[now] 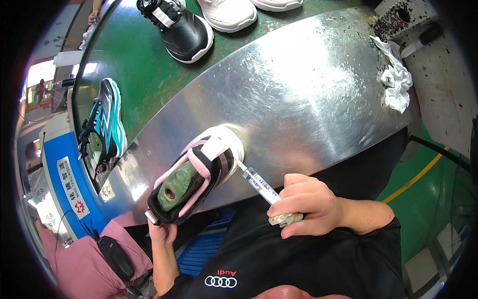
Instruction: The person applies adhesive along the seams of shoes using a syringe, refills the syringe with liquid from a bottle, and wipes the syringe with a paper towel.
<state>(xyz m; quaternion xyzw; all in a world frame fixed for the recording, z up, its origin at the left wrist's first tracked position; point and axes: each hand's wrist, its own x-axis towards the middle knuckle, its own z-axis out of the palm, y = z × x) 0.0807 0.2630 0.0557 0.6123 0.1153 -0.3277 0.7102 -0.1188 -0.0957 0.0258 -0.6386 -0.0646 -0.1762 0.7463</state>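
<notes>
A black sneaker with pink trim and a white sole (202, 192) lies tilted on the metal tabletop, its toe pointing up and to the right. Inside its collar sits a green shoe last (180, 183) with a round hole. My left hand (163, 232) grips the heel from below; the shoe partly hides its fingers. My right hand (312, 205) is closed around a clear syringe (260, 185). The syringe's tip meets or nearly meets the edge where the upper joins the sole near the toe. A crumpled off-white wad (286, 219) is tucked into the same hand.
A green work surface (144, 74) lies beyond the metal tabletop (279, 79). On it stand a black shoe (186, 35), white shoes (226, 14) and a teal-and-black shoe (110, 119). Crumpled white tissue (397, 79) lies at the right, beside a stained box (406, 19).
</notes>
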